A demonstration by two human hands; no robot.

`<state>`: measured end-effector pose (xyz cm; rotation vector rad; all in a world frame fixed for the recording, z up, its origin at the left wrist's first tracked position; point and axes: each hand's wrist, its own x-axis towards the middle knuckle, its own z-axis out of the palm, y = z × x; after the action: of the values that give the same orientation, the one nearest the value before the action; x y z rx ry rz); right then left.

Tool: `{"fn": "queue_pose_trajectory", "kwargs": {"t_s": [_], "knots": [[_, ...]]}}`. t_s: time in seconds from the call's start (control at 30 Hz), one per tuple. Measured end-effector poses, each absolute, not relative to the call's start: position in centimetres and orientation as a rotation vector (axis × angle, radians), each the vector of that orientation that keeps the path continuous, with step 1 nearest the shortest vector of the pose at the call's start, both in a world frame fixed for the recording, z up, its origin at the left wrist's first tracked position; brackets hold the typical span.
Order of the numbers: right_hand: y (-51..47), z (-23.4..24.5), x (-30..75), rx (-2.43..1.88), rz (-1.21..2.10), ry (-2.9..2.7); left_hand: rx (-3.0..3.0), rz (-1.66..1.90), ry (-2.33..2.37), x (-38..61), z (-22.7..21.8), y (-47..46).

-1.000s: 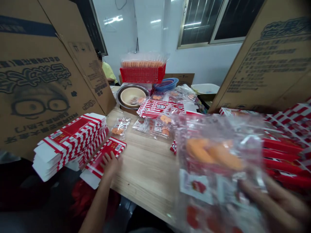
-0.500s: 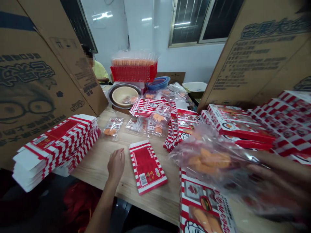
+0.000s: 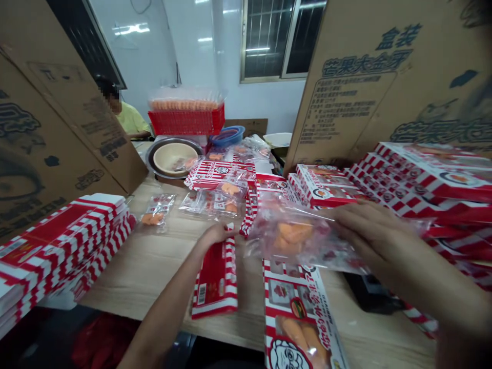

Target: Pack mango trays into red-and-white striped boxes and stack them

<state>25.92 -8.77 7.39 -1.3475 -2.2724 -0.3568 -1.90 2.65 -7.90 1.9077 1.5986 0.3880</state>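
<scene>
My left hand (image 3: 212, 237) is closed on the top end of a red carton with striped edges (image 3: 215, 279), which stands partly squared up on the table. Clear plastic packets with orange pieces inside (image 3: 294, 234) are gripped in my right hand (image 3: 359, 225), to the right of that carton and above the table. Below the packets lies a printed striped carton (image 3: 300, 323) with food pictures on its face. My right fingertips are partly hidden behind the film.
Flat striped cartons (image 3: 73, 230) are stacked at the left. Filled boxes (image 3: 423, 179) pile up at the right, near a black object (image 3: 371, 294). A cream bowl (image 3: 175, 158), loose packets (image 3: 157, 211) and a red basket (image 3: 188, 122) stand farther back. A person in yellow (image 3: 132, 120) sits behind.
My left hand has moved right and taken hold of the red carton, which has turned and lifted from lying flat. The packets in my right hand have moved left, toward the carton. The view has swung right.
</scene>
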Motion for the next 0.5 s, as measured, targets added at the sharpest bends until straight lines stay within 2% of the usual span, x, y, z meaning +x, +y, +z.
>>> {"fn": "queue_pose_trajectory", "kwargs": {"t_s": [0.13, 0.3, 0.43, 0.5], "knots": [[-7.8, 7.1, 26.1, -1.275, -0.445, -2.305, 1.857, 0.583, 1.439, -8.3, -3.1, 1.3], [-6.4, 7.5, 23.0, -1.182, -0.460, -2.330, 2.002, 0.989, 1.547, -10.8, 2.3, -2.6], [-6.0, 8.0, 19.4, -1.064, -0.420, -2.451, 2.400, 0.700, 1.484, -7.4, 5.0, -5.7], [-5.9, 8.1, 18.0, -0.994, -0.372, -2.510, 2.462, 0.710, 1.327, -5.7, 5.8, -6.4]]}}
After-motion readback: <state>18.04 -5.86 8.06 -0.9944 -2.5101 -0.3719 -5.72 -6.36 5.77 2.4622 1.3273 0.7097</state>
